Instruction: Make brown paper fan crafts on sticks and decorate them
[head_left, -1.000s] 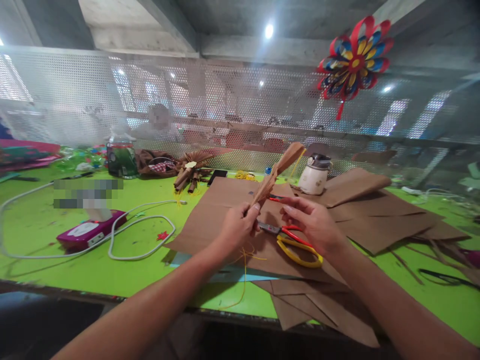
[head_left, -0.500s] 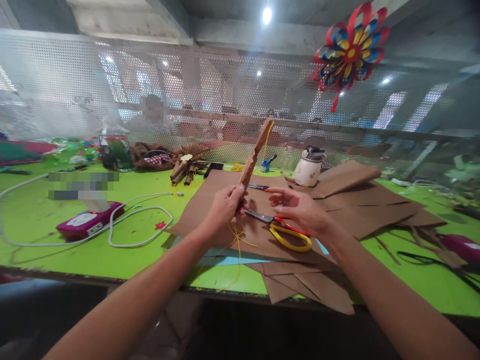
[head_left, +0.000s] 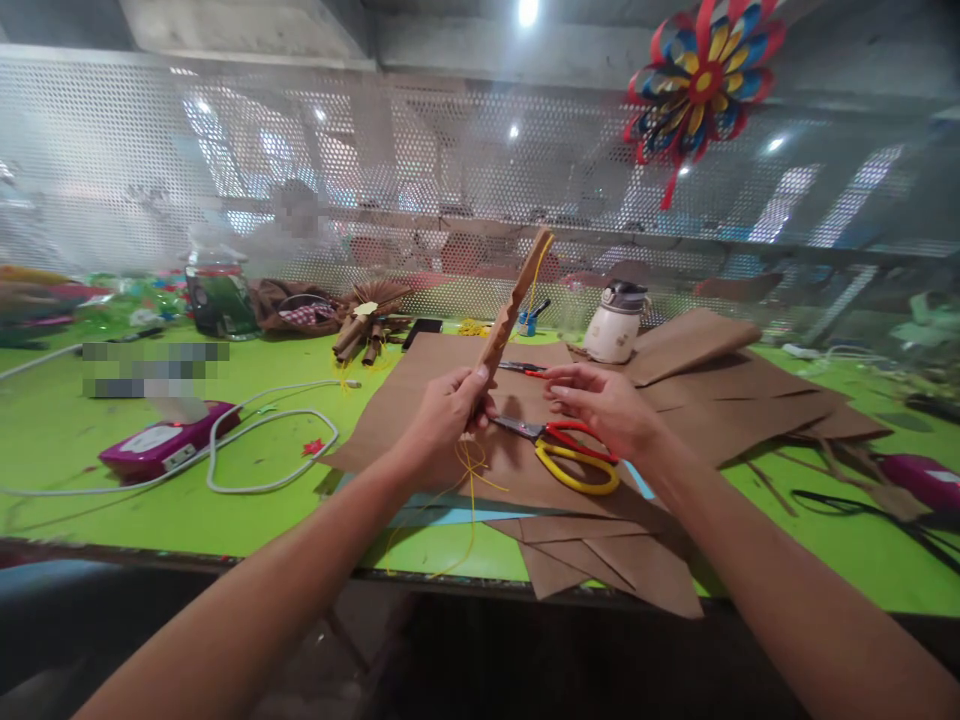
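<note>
My left hand (head_left: 448, 408) is closed around the lower end of a narrow strip of pleated brown paper (head_left: 513, 310), which tilts up and to the right. Yellow string (head_left: 471, 470) hangs in loose ends beneath that hand, and more runs along the strip's top. Fingers loosely bent and apart, my right hand (head_left: 606, 405) hovers right of the strip with nothing seen in it. Below it lie scissors (head_left: 577, 470) with one red and one yellow handle. A second dark-bladed tool (head_left: 521, 368) with a red part lies behind, partly hidden by the right fingertips.
Brown paper sheets (head_left: 735, 400) cover the green table (head_left: 270, 520) at centre and right. A white flask (head_left: 613, 325), an ink-like blue jar (head_left: 528, 322) and rolled paper bundles (head_left: 360, 335) stand behind. A purple power strip (head_left: 169, 445) with a white cable lies left.
My right hand has shifted slightly, showing more of the scissors' red handle. The left hand keeps its grip on the pleated paper strip. The view has tilted a little.
</note>
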